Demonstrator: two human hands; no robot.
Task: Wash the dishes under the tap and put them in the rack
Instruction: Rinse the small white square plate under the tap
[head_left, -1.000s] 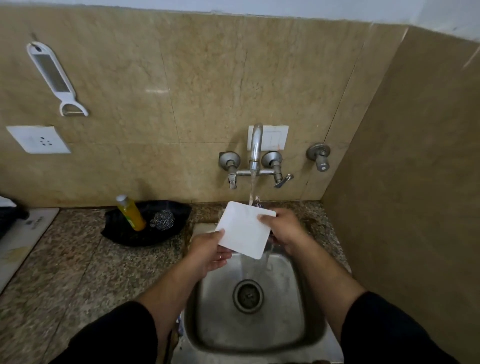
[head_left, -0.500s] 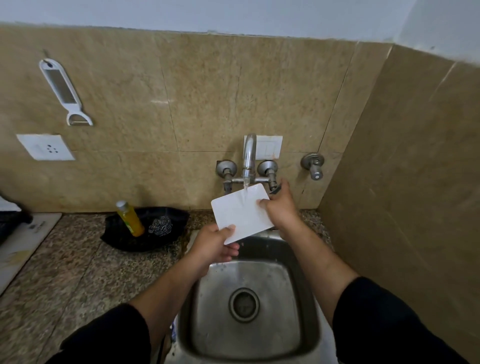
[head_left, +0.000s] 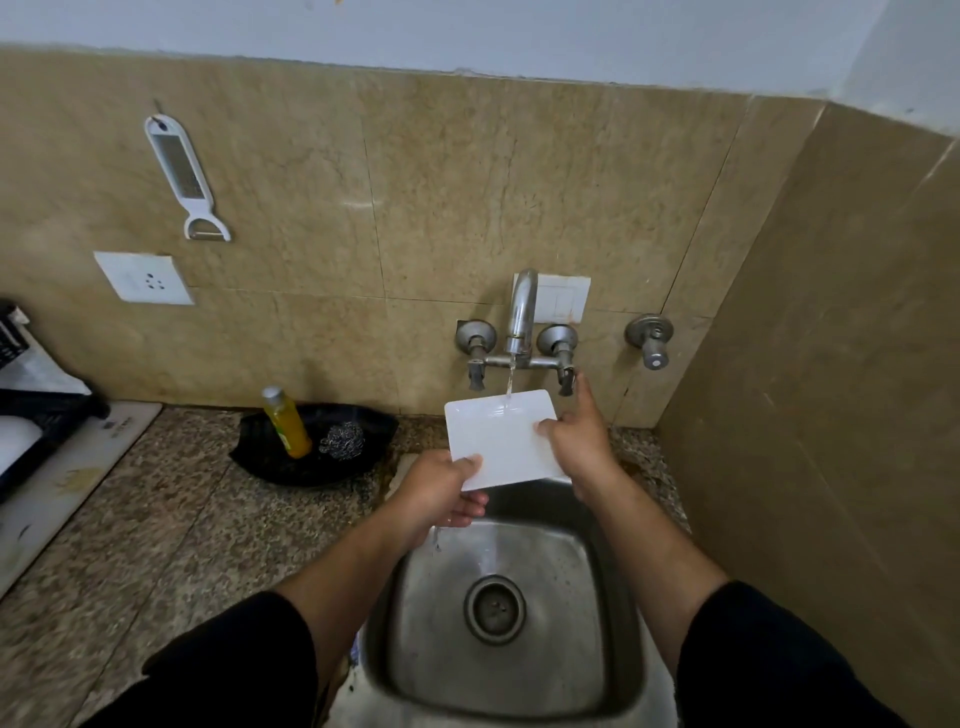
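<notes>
Holds the white square plate (head_left: 498, 439) above the back of the sink (head_left: 615, 597), just under the tap (head_left: 521, 312), with its face toward the camera and its far edge tilted higher. Takes the water stream (head_left: 510, 383) on that far edge at twelve o'clock, most likely so the rinse sheets down the face and drips off the low corner into the basin rather than onto the counter (head_left: 156, 519). Pinches the seven o'clock corner with the left hand (head_left: 441, 488), thumb on top and fingers curled beneath. Grips the three o'clock edge with the right hand (head_left: 576, 441), thumb pressed on the face, most fingers hidden behind, index finger straight and pointing up at the tap's right handle (head_left: 557, 340). Looks like mid-rinse, with racking not yet done.

Shows only wet steel and the drain (head_left: 494, 609) inside the sink at six o'clock, with no other dishes visible there. Stores a leaning yellow bottle (head_left: 285, 423) and a steel scrubber (head_left: 343, 439) together in a shallow black tray (head_left: 363, 431) at nine o'clock of the plate, against the wall and close to hand for scrubbing. Puts what looks like a dark rack (head_left: 47, 410) far off at nine o'clock, cut by the picture's left edge. Cannot tell its contents beyond something pale. Calls for a carry leftward across the counter, so probably worth letting the plate drain first.
</notes>
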